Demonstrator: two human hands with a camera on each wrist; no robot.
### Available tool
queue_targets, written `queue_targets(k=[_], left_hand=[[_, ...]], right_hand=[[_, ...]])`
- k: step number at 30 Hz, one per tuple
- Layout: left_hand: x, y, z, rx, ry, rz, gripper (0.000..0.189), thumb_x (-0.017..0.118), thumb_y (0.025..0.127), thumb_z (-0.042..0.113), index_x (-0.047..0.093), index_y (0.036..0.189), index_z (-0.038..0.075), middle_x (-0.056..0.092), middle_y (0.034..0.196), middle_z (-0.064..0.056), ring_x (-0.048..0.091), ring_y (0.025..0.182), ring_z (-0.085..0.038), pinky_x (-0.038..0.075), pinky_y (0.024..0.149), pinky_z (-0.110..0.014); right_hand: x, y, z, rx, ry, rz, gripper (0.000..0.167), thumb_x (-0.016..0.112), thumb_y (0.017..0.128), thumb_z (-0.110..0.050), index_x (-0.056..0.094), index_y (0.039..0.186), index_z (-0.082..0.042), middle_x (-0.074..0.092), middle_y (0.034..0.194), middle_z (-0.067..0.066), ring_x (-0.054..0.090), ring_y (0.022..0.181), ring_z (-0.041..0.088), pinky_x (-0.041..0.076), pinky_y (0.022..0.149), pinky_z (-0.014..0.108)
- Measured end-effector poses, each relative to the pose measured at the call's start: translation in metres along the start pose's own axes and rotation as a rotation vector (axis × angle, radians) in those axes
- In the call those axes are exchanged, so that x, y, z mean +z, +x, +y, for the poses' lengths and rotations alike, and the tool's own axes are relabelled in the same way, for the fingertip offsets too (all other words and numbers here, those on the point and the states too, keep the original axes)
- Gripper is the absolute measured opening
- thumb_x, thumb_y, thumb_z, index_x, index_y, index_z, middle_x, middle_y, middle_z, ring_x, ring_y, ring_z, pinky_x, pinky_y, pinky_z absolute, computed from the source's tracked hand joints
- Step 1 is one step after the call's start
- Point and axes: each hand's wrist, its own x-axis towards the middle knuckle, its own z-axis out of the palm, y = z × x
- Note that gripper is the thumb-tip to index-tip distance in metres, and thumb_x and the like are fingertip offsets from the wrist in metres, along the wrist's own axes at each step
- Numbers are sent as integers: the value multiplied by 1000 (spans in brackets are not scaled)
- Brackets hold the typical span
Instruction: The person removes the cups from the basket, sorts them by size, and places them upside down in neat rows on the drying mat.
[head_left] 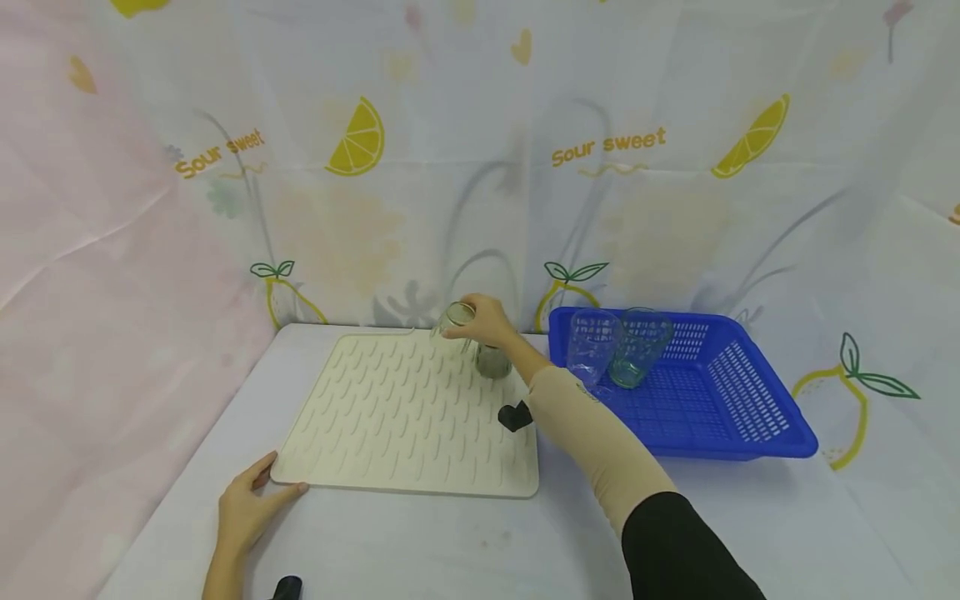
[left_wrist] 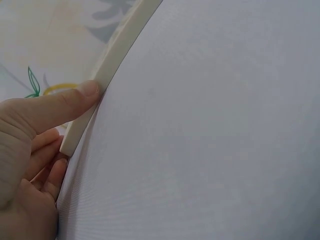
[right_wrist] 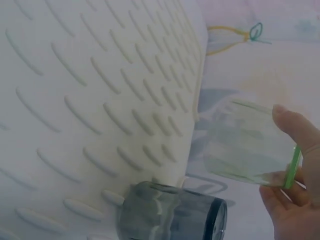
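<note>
A dark sleeve lies off the near-right corner of the mat; its right hand has thumb and fingers closed round the base of a clear glass, apparently mouth down at the far edge, perhaps sparing the rim. The left hand pinches the near-left corner, seemingly steadying it. Only the right-wrist view shows the base's green edge.

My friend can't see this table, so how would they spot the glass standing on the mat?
Find the big cream mat beside the blue basket. Near the mat's far right corner, by the right hand, stands a smoky grey glass. It rests on the mat and looks darker than the paler, greenish glass the hand holds.
</note>
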Motion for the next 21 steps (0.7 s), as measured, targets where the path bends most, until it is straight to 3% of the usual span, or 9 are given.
queue_targets(k=[6,13,21], left_hand=[[-1,1,0,-8,5,-15,84,82,72,24,39,134,-12,43,131,-36,42,117,-50,32,101,-62],[1,3,-2,16,-2,2,81,82,72,20,40,133,-14,43,131,-35,41,118,-51,32,101,-63],[1,1,-3,1,-12,-11,81,81,72,20,39,133,-14,42,133,-34,38,121,-52,30,103,-63]], right_hand=[[7,9,-4,32,-53,-50,70,80,76,-31,51,129,4,55,130,16,50,121,30,43,103,36],[16,18,-2,77,-124,-103,74,77,79,-33,45,135,2,49,137,15,44,127,30,40,106,37],[27,29,6,159,-193,-163,80,77,78,-37,41,139,-1,45,141,14,38,132,31,35,110,40]])
